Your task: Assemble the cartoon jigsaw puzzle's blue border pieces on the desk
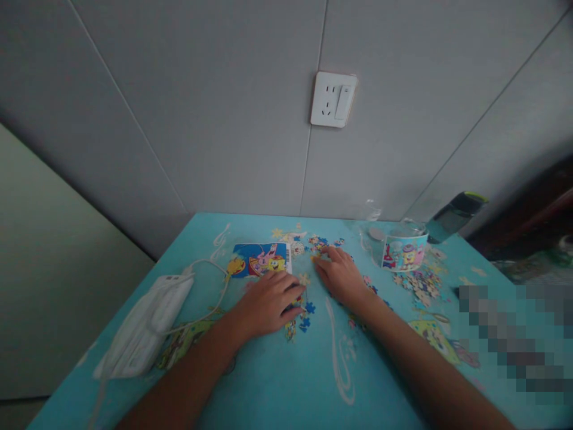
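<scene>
— Where are our hands?
— Both lie on the table (pixel 268 388), near the middle, a little apart. Our left hand (pixel 268 304) is flat, palm down, with its fingers resting on some pieces (pixel 308 309). It grips nothing.
— And our right hand (pixel 341 276)?
— It is flat too. Its fingertips touch pieces closer to the far edge. We cannot tell if it pinches one.
— What is around us?
— A card (pixel 262 260) lies just past our left hand. A tin (pixel 403 252) stands toward the far right corner, with a pile (pixel 418 283) in front of it. A white charger (pixel 147 322) lies by the left edge.
</scene>
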The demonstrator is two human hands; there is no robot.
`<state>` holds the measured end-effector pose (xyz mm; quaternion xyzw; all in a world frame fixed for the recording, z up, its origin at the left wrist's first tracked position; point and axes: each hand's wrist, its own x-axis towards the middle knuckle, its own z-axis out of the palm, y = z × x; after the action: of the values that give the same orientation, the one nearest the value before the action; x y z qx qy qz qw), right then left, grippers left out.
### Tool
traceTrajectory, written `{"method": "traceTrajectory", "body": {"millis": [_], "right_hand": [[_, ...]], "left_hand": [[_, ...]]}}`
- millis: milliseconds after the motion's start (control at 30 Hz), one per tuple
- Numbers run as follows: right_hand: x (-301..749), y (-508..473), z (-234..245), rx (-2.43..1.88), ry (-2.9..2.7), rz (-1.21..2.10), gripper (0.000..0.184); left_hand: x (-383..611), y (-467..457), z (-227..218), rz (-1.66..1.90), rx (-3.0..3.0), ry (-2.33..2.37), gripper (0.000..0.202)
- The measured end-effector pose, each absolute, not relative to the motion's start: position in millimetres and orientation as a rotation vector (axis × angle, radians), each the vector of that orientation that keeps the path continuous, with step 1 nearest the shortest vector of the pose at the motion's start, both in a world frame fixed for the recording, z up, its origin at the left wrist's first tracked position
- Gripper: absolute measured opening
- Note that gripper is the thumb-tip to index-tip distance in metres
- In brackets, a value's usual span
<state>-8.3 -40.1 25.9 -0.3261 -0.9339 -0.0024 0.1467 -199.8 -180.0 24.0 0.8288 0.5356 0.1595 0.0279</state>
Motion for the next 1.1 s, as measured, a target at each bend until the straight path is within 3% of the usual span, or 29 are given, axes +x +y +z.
{"method": "traceTrajectory", "body": {"millis": [300, 500, 867, 1100], "right_hand": [[17.5, -46.2, 20.0, -0.769, -2.68, 0.308, 0.019], [18.3, -41.9, 14.2, -0.859, -2.634, 0.328, 0.026], [18.7, -43.5, 21.7, -0.934, -2.532, 0.668, 0.007], [17.9, -47.2, 28.2, -0.943, -2.382, 0.907, 0.019]], "left_hand": [[-204.8, -178.3, 23.7, 0.574, 2.584, 1.625, 0.033], [-200.7, -177.4, 26.1, 0.605, 2.608, 1.612, 0.027], [-199.4, -176.0, 22.5, 0.624, 2.601, 1.673, 0.024], [-198.4, -174.2, 21.1, 0.715, 2.53, 1.705, 0.026]]}}
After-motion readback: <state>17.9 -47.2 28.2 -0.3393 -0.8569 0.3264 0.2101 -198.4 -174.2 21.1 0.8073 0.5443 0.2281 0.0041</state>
